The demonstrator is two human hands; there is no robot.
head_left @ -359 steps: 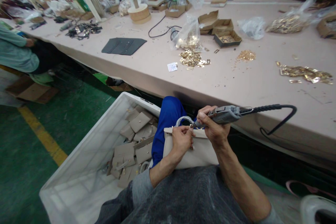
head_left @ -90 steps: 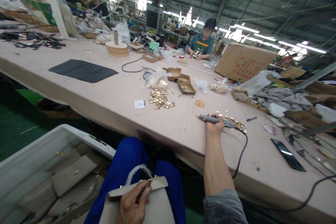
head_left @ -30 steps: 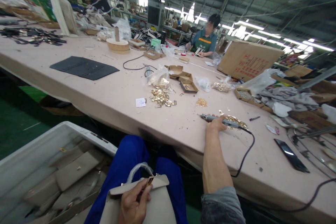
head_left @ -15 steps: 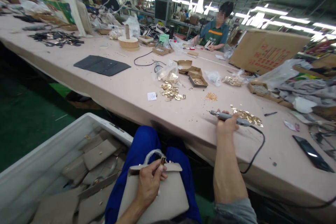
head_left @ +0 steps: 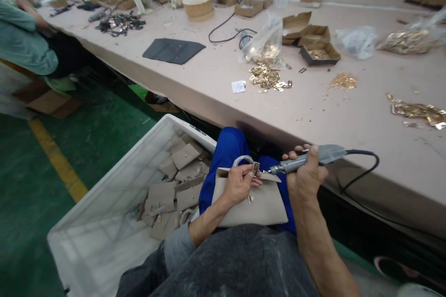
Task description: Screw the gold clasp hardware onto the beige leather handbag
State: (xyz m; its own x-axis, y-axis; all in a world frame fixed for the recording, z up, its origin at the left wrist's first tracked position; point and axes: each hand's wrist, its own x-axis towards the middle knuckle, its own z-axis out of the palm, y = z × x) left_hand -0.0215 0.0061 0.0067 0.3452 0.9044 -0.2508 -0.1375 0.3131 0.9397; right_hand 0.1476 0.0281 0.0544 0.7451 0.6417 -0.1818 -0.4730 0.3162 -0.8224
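Observation:
A beige handbag (head_left: 258, 209) lies across my lap, its handle (head_left: 241, 159) wrapped in clear plastic. My left hand (head_left: 240, 183) pinches a small gold metal plate (head_left: 255, 168) at the bag's flap edge. In my right hand (head_left: 308, 171) is a grey electric screwdriver (head_left: 299, 163), gripped round its body with the cord trailing right. The driver's tip points left and ends close beside the gold plate; whether they touch I cannot tell. A small metal stud (head_left: 250, 199) shows on the bag's front.
A white bin (head_left: 114, 204) of beige bags stands at my left. On the table (head_left: 216, 79) lie gold plates (head_left: 265, 77), small gold screws (head_left: 344, 80), more gold hardware (head_left: 418, 111) and a black panel (head_left: 174, 50). Another person's sleeve (head_left: 24, 41) shows far left.
My right hand has brought the screwdriver from over the table down to the bag on my lap. My left hand still pinches the gold plate. The view has tilted down and turned left.

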